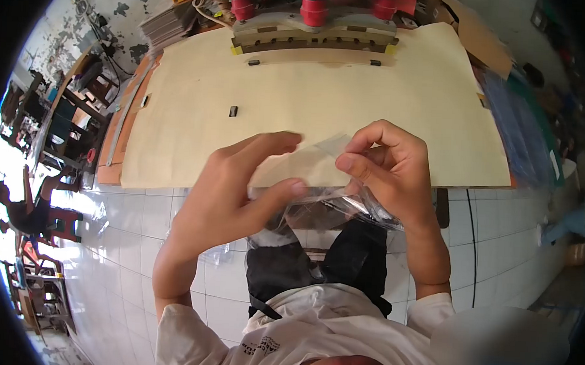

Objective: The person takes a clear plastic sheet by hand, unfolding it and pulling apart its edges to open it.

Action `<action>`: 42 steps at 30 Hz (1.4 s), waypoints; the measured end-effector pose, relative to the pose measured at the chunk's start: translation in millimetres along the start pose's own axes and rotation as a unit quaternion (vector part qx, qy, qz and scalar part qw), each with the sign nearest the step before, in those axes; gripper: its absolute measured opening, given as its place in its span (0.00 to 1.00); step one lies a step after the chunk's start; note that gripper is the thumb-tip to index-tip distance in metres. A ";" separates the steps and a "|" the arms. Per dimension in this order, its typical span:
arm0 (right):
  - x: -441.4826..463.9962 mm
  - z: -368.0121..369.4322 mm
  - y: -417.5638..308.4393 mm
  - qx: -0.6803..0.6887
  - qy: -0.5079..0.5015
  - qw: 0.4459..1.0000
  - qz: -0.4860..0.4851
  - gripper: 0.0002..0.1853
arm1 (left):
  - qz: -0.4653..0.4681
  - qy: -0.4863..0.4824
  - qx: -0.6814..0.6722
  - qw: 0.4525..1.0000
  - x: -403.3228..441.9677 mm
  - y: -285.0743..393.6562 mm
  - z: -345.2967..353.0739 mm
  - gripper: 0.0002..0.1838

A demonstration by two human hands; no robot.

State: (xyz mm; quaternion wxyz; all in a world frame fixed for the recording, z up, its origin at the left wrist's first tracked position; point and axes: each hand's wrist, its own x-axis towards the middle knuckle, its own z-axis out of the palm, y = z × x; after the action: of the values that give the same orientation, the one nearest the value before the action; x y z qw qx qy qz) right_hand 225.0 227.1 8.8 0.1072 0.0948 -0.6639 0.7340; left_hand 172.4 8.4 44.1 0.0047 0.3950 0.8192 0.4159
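A thin clear plastic sheet (334, 145) is pinched at its edge between the thumb and fingers of my right hand (391, 170). Facing it, my left hand (230, 186) has its thumb and fingers spread apart, close to the sheet's other side, with nothing visibly gripped. More crumpled clear plastic (373, 209) hangs below my right hand, over my lap at the table's front edge; whether it belongs to the same piece I cannot tell. Under both hands lies the pale cream surface of the worktable (290, 94).
A machine with red cylinders (313, 12) and a long bar (315, 40) stands at the table's back. Small black blocks (233, 111) sit on the surface. A metal ruler (127, 113) lies at left, blue plastic sheets (520, 130) at right. Another person (34, 194) sits far left.
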 end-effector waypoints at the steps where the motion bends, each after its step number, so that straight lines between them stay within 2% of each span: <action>1: 0.6 2.5 -0.6 0.003 -0.003 1.000 -0.001 0.06 | 0.019 0.003 -0.007 1.000 7.0 6.0 3.9 0.19; 3: 1.5 4.8 -5.0 -0.001 -0.011 1.000 0.009 0.06 | 0.041 0.006 -0.012 0.999 16.0 10.8 6.7 0.15; 5: 0.2 4.5 -8.0 -0.029 0.000 0.999 -0.019 0.07 | -0.045 -0.059 -0.103 0.992 22.7 12.9 8.5 0.09; 7: -3.5 3.7 -7.6 -0.060 0.015 0.997 -0.043 0.08 | -0.021 -0.039 -0.116 0.992 23.0 12.1 18.3 0.11; 9: -8.2 5.0 -4.4 -0.149 0.062 0.977 -0.140 0.12 | -0.084 -0.043 -0.174 0.980 22.4 14.8 22.5 0.13; 10: -9.9 4.7 -2.6 -0.150 0.063 0.977 -0.139 0.12 | -0.084 -0.044 -0.175 0.980 22.2 14.7 25.3 0.13; 12: -13.1 4.1 2.0 -0.270 0.093 0.927 -0.242 0.15 | -0.064 -0.043 -0.170 0.983 20.7 13.0 30.8 0.12; 15: -13.0 4.1 8.3 -0.291 0.104 0.908 -0.283 0.16 | -0.060 -0.041 -0.171 0.983 18.8 12.0 33.0 0.12; 22: -10.4 4.2 10.0 -0.274 0.079 0.907 -0.310 0.17 | -0.082 -0.060 -0.195 0.976 13.6 10.8 28.0 0.13; 24: -12.1 4.7 8.5 -0.264 0.063 0.924 -0.270 0.17 | -0.081 -0.065 -0.202 0.974 12.7 9.3 26.9 0.12; 36: -15.4 10.1 7.1 -0.184 0.052 0.962 -0.196 0.14 | -0.069 -0.068 -0.189 0.977 10.1 8.6 23.2 0.12; 42: -15.5 8.6 5.2 -0.189 0.044 0.962 -0.192 0.13 | -0.070 -0.069 -0.186 0.978 10.1 5.6 24.1 0.12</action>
State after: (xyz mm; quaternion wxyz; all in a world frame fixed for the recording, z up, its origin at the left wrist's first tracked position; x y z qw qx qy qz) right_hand 238.3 217.6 0.3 0.2912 0.1667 -0.7541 0.5645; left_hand 177.1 33.3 35.4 0.1635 0.3563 0.7512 0.5311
